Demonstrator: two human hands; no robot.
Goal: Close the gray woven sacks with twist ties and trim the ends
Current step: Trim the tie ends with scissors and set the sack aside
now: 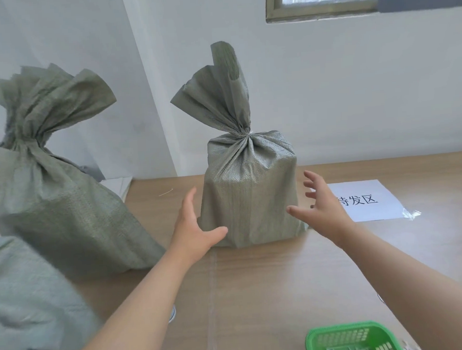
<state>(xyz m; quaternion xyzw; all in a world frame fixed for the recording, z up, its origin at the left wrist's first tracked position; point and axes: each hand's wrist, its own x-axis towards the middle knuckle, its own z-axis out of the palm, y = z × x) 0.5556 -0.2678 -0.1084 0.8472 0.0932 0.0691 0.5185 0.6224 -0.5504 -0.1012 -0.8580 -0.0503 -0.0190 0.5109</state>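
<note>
A gray woven sack [248,190] stands upright in the middle of the wooden table [258,281], its neck cinched by a pale tie [249,132] with the gathered top fanning upward. My left hand [193,225] is open against the sack's lower left side, thumb at its base. My right hand [322,204] hovers with its fingers spread just off the sack's right side and holds nothing. A second tied sack [61,201] leans at the left. A third sack [29,309] fills the near left corner.
A white paper sign [366,201] with printed characters is taped to the table right of the middle sack. A green plastic basket [351,339] holding white ties sits at the near right edge. A loose tie piece [166,192] lies behind. White walls rise behind the table.
</note>
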